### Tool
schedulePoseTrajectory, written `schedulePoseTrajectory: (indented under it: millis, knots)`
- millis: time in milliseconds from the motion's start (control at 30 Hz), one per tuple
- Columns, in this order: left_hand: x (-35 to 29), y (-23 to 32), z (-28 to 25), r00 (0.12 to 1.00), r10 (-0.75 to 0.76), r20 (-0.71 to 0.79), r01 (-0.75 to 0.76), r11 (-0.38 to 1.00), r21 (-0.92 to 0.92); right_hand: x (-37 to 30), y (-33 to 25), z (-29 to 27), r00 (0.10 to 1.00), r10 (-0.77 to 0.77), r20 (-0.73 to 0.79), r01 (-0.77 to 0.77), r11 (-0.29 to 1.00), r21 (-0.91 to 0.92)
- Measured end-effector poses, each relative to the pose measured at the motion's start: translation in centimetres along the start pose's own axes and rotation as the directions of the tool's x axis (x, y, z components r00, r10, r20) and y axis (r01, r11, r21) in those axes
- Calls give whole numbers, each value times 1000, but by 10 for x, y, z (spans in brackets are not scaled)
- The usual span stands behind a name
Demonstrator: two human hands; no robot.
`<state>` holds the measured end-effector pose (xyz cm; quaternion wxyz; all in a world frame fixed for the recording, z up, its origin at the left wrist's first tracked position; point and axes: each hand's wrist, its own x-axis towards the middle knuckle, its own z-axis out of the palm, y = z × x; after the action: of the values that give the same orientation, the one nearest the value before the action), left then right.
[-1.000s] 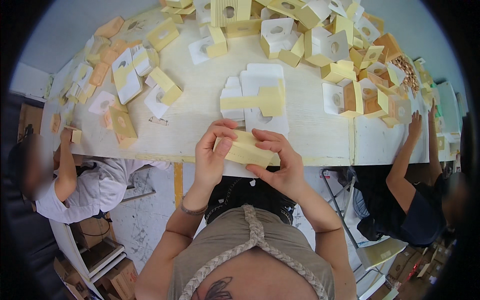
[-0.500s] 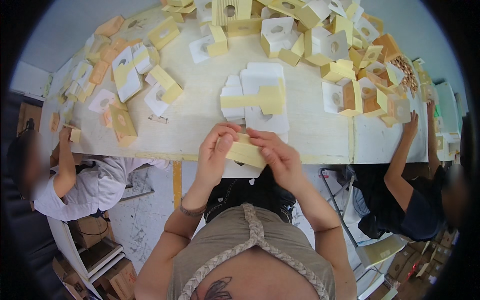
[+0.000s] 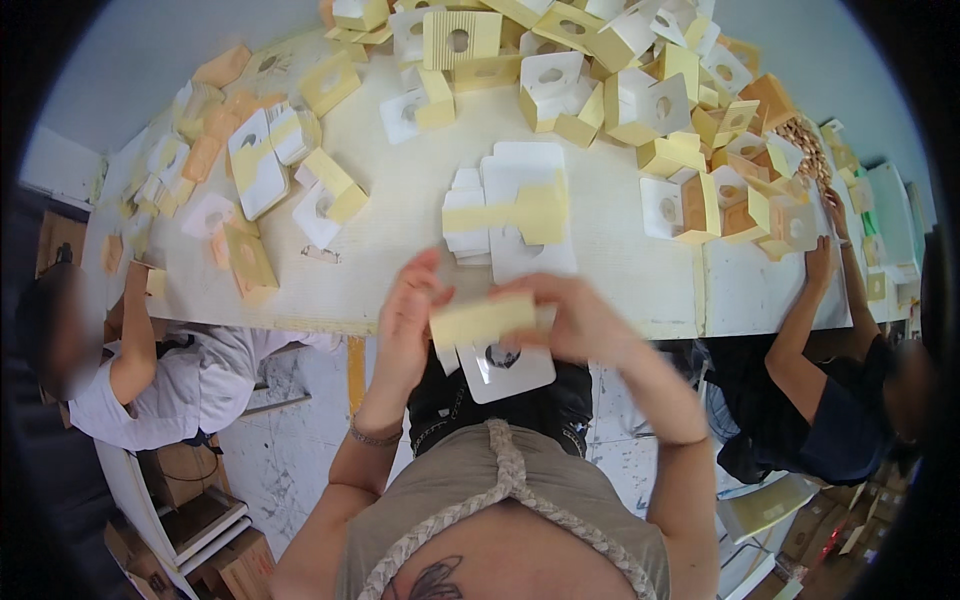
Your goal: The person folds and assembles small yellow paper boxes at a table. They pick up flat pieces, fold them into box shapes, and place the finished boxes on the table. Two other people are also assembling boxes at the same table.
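My right hand [image 3: 572, 318] grips the right end of a small pale-yellow and white folded card box [image 3: 484, 322], held at the table's near edge. A white flap with a round hole hangs down from it, over my lap. Close to the box's left end, my left hand [image 3: 403, 318] is raised with its fingers apart; whether its thumb touches the card is unclear. Directly ahead on the table lies a stack of flat white and yellow card blanks [image 3: 530, 210]. The right hand's fingers are partly smeared by motion.
Many folded yellow and white card boxes [image 3: 645, 105] are heaped at the back and right of the table [image 3: 610, 270]. More boxes and orange pieces [image 3: 205, 155] lie at the left. One person [image 3: 170, 380] works at the left, another [image 3: 830, 410] at the right.
My left hand has let go of the box and moved slightly left. The box has tilted in my right hand, and its white holed flap now shows lower down.
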<state>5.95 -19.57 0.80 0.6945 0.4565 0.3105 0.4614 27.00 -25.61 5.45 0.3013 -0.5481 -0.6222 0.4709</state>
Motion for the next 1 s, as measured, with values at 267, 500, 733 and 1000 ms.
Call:
schedulePoseTrajectory:
  millis: [267,500,733,1000]
  knots:
    - [20,-24,-26,980,108,-170,-42,935,351,78,72,-49,774,35,-632,-353,853,-385]
    - [32,-33,-7,994,100,-34,-79,917,392,55,90,-69,718,503,-481,-431,864,260]
    - [50,-9,16,973,-13,230,-2,998,65,39,28,-25,868,112,-484,97,917,387]
    - [5,25,24,863,57,501,-244,917,316,31,15,28,845,14,-535,285,834,472]
